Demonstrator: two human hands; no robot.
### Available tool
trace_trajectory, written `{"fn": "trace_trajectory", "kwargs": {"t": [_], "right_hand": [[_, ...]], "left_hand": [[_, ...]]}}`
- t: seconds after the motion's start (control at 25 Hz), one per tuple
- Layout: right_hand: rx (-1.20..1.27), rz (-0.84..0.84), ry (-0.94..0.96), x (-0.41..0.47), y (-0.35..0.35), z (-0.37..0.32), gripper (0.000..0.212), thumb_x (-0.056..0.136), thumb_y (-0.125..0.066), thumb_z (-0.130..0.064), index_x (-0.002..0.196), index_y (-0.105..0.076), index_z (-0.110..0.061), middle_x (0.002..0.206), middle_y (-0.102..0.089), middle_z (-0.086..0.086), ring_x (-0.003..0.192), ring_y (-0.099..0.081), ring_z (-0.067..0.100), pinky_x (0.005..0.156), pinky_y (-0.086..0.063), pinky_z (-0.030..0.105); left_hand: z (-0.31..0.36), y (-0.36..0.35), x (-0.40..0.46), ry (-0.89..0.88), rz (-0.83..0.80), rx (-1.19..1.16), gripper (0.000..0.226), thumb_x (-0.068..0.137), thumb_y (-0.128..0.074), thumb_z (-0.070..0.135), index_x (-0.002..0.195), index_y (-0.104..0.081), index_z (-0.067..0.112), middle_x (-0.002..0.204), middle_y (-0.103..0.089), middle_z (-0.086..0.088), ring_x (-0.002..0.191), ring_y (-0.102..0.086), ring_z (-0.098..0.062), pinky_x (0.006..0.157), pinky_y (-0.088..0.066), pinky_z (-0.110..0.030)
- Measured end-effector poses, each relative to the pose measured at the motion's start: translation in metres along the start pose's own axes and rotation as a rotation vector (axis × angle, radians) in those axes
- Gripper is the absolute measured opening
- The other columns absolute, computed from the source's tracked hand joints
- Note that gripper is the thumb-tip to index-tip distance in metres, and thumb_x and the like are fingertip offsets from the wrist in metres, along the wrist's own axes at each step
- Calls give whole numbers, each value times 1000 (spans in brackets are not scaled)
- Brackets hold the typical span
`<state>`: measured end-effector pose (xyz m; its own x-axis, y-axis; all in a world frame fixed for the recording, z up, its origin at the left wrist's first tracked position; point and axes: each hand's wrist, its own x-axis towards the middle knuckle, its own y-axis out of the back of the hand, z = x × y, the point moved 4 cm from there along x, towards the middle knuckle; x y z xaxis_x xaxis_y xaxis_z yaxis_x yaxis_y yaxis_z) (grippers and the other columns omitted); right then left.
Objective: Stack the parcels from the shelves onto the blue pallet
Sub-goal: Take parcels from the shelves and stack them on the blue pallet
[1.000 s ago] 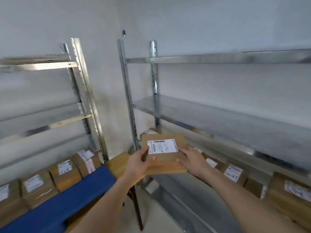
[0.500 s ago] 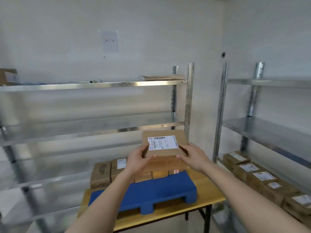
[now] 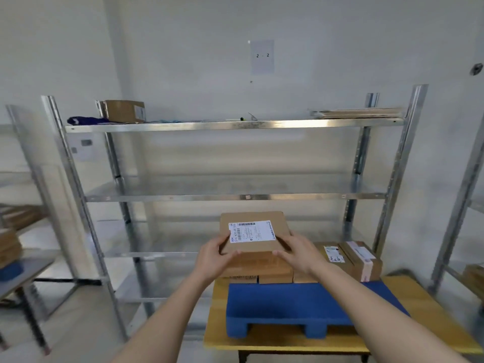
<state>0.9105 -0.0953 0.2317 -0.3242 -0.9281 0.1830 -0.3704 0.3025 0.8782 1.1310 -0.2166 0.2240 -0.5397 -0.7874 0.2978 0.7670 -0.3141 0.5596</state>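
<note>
A big shiny metal rack of shelves (image 3: 235, 196) stands against the white wall, right behind the blue pallet. In front of the rack is a yellow wooden table (image 3: 429, 310), and the flat blue plastic pallet (image 3: 293, 307) sits on top of it. At the back of the pallet is a row of brown cardboard parcels (image 3: 348, 260) with white labels, lined up side by side.

Above the back left part of the pallet, just over that row, the person holds a flat brown cardboard parcel with a white barcode label (image 3: 252, 233). It tilts a little toward the camera, so the label shows. The left hand (image 3: 213, 258) grips the parcel's left edge, with the thumb on top and the fingers curled underneath. The right hand (image 3: 301, 251) grips the right edge the same way. Both hands are wrapped snugly around it.

High above the pallet, on the top shelf to the left, is a small brown cardboard box (image 3: 125, 110). To the right on that shelf lies a stack of flat cardboard sheets (image 3: 358, 113).
</note>
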Motion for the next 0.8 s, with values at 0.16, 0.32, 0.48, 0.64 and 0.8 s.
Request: {"fn": "trace_trajectory", "kwargs": {"t": [0.16, 0.32, 0.48, 0.64, 0.8], "right_hand": [[-15, -34, 13, 37, -33, -7, 62, 98, -61, -44, 155, -40, -31, 155, -44, -1, 137, -46, 25, 112, -40, 41], [16, -86, 7, 70, -66, 15, 59, 97, -64, -44, 152, -43, -37, 151, -45, -4, 135, -48, 24, 110, -42, 40], [111, -136, -54, 101, -106, 56, 58, 96, -65, -39, 151, -45, -37, 143, -50, -6, 132, -49, 22, 108, -42, 36], [169, -182, -119, 108, -153, 90, 60, 97, -66, -34, 152, -43, -34, 146, -48, -9, 136, -45, 19, 112, -39, 37], [207, -236, -172, 108, -201, 122, 62, 97, -66, -31, 153, -41, -36, 151, -43, -10, 135, -44, 18, 114, -41, 40]], "left_hand": [[-43, 8, 20, 34, 24, -20, 57, 82, -80, 31, 136, -59, 24, 110, -63, 25, 94, -60, 13, 82, -47, -7], [-82, -15, 42, 100, -8, -62, 54, 84, -79, 28, 133, -57, 33, 107, -62, 31, 101, -61, 12, 85, -47, -9], [-125, -54, 72, 177, -52, -58, 60, 84, -79, 26, 139, -55, 22, 112, -62, 26, 99, -60, 11, 81, -44, -2], [-162, -92, 81, 219, -108, -58, 58, 84, -78, 23, 137, -53, 27, 107, -56, 32, 94, -57, 13, 76, -46, -3], [-207, -129, 79, 261, -147, -67, 61, 82, -80, 30, 136, -51, 33, 113, -62, 24, 103, -62, 0, 84, -51, -14]]}}
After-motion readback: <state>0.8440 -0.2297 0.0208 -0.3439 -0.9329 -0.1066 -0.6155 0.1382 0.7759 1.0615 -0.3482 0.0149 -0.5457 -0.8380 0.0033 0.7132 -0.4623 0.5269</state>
